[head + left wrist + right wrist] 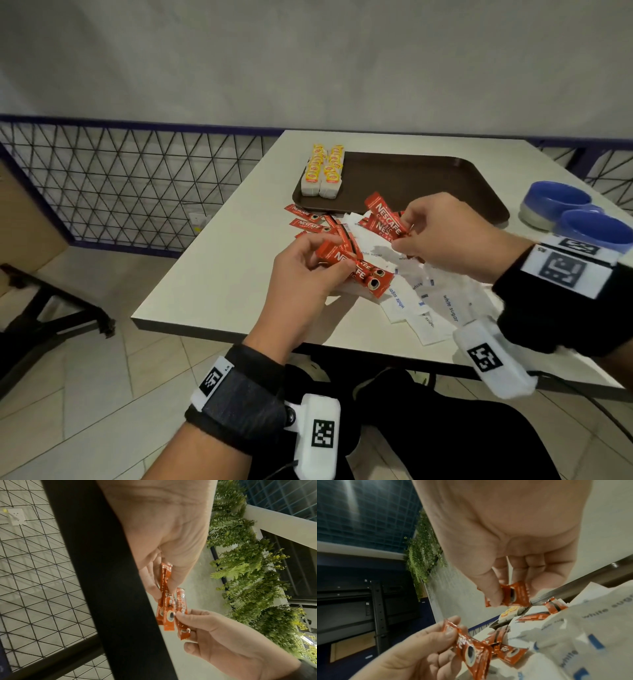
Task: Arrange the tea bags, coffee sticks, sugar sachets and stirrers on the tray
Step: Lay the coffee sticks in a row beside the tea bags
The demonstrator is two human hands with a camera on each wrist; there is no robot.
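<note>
I judge the task is less than half done. On the brown tray (428, 178) only the tea bags (323, 171) are arranged, in two neat rows at its far left corner; the rest of the tray is bare. My left hand (308, 270) grips a small bundle of red coffee sticks (356, 270) between thumb and fingers, and my right hand (445, 236) pinches some more coffee sticks (383, 219), both above the worktop (212, 274). Other loose sticks (305, 219) lie just before the tray, mixed with the white sugar sachets (445, 308), which are not yet sorted. I see no stirrers in any view.

The head view alone shows the tray and the whole pile. The left wrist view shows that the left bundle (165, 601) holds at least two sticks. The right wrist view shows the right thumb (491, 592) pressing on a stick's end.
</note>
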